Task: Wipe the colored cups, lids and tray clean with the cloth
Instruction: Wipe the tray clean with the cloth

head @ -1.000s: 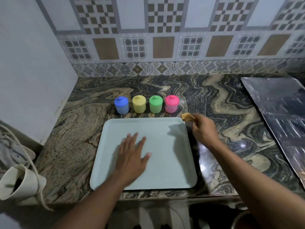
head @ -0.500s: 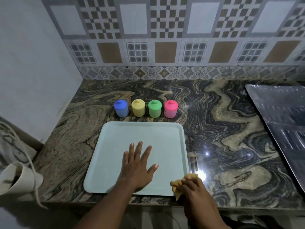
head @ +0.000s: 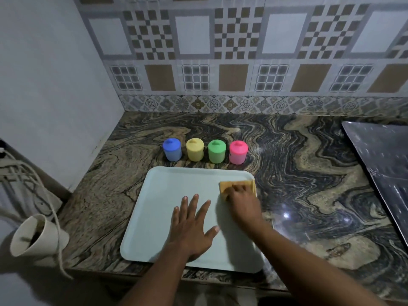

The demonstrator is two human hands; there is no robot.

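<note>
A pale blue-green tray (head: 167, 208) lies flat on the marble counter near its front edge. My left hand (head: 192, 226) presses flat on the tray's middle, fingers spread. At the tray's far right corner my right hand (head: 242, 202) presses down on an orange-yellow cloth (head: 236, 184). Behind the tray stand lidded cups in a row: blue (head: 172, 149), yellow (head: 195, 149), green (head: 217, 151) and pink (head: 238, 152). All lids are on.
The counter (head: 309, 184) meets a tiled wall at the back and a plain wall on the left. A dark shiny sheet (head: 382, 164) covers the counter's right end. Off the left edge hang a beige cup-like object (head: 33, 235) and cords.
My right hand with the cloth swept from the tray's far right corner down to its near right corner, then back up onto the far right corner. The left hand stayed on the tray.
</note>
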